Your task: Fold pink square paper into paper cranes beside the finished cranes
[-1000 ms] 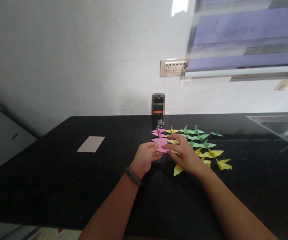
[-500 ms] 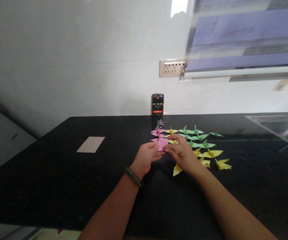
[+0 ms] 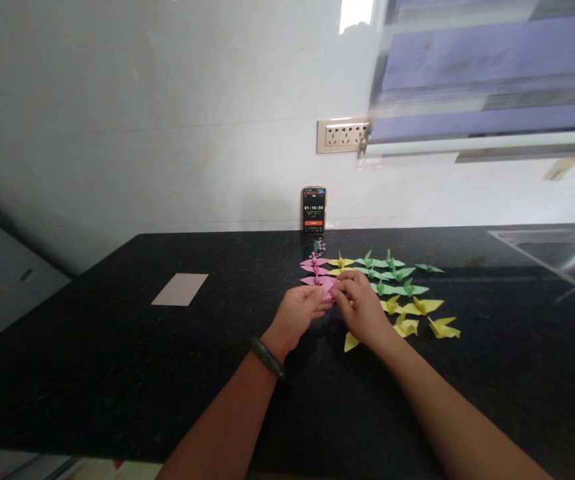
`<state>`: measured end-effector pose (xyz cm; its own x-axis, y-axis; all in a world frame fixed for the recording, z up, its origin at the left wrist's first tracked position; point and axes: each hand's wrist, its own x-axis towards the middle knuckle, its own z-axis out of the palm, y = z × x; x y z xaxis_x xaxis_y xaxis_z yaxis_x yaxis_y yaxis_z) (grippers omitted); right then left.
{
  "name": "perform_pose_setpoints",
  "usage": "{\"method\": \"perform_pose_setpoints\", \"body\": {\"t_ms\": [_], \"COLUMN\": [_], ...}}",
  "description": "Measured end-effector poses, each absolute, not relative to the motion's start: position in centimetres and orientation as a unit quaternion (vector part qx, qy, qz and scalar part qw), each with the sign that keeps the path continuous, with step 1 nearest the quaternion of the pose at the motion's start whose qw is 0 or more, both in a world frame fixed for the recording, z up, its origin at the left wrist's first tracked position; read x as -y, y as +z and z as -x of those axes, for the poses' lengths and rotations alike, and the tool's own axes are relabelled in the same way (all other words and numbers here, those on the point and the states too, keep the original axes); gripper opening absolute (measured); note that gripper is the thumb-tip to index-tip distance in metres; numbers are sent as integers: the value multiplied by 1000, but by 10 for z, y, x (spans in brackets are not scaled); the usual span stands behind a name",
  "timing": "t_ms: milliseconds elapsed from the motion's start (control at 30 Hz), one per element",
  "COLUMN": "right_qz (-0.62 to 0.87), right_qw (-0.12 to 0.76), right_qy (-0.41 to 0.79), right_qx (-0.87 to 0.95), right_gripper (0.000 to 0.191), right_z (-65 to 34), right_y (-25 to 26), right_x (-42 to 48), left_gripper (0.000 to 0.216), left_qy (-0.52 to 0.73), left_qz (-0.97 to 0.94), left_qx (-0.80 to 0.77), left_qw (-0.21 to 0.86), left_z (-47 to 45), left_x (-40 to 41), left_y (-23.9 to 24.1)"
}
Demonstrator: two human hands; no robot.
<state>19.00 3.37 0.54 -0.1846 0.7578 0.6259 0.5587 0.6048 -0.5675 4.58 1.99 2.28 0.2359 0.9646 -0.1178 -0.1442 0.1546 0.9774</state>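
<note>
A small piece of folded pink paper [image 3: 326, 288] is held above the counter between both hands. My left hand [image 3: 300, 310] grips its left side, with the thumb lying on top. On its right edge the fingertips of my right hand [image 3: 361, 303] are pinched. Just behind the hands stand several pink paper cranes [image 3: 313, 270]. Yellow paper cranes [image 3: 421, 306] and green paper cranes [image 3: 390, 273] spread out to the right, some partly covered by my right hand.
A flat stack or sheet of pale pink paper [image 3: 180, 290] lies on the black counter [image 3: 117, 373] at left. A phone [image 3: 314, 209] showing a timer leans against the wall below a socket panel [image 3: 342, 136]. The sink [image 3: 567, 257] is at far right.
The pink paper's broad face has narrowed as my fingers work on it. My right fingers have shifted onto its right edge. The phone's timer has advanced one second.
</note>
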Motion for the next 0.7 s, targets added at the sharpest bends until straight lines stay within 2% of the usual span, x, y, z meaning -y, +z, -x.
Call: {"method": "perform_pose_setpoints", "body": {"t_ms": [200,500,700], "right_qz": [430,444,444], "right_qw": [475,514,516], "right_qy": [115,215,218], "right_qx": [759,701,700], "right_gripper": [11,22,19], "right_z": [-189,-191,-191], "right_y": [6,2,2], "right_x": [-32,-38,-37], "left_gripper": [27,27,23], "left_qy": [483,462,475], "left_qz": [-527,-507,-485], "left_qx": [-432,-446,-443], "left_qw": [550,575,586], "left_z": [-50,-51,-52], "left_x": [-20,-20,-20], "left_y": [17,16,18]}}
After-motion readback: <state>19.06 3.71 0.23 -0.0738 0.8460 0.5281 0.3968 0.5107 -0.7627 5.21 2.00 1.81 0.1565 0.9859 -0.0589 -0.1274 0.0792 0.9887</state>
